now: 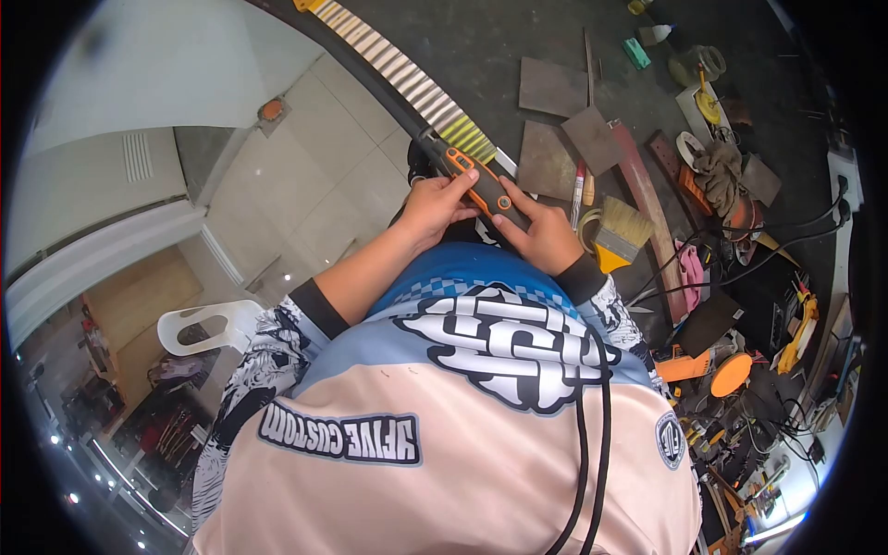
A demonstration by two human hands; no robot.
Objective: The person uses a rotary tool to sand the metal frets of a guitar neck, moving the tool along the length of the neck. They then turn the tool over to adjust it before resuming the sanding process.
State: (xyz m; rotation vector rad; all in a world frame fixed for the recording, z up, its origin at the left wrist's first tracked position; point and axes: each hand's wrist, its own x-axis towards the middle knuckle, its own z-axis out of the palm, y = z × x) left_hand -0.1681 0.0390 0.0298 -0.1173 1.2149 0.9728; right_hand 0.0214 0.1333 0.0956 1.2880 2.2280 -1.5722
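A long, slightly curved tool [486, 190] with a black-and-orange handle lies across in front of my waist. From its handle a banded length [398, 79], pale and dark with yellow-green near the grip, runs to the upper left. My left hand [437, 208] grips the handle at its inner end, thumb on top by the small buttons. Around the handle's other end is my right hand [544, 236], thumb and index finger on the casing and the other fingers curled. What exactly the tool is cannot be made out.
The dark workbench [481, 46] carries flat metal plates [553, 85], a wide paintbrush [620, 231], a red marker [579, 180], a long reddish bar [647, 203] and cables. Orange tools [731, 375] crowd the lower right. A white plastic chair [199, 328] stands left on the tiled floor.
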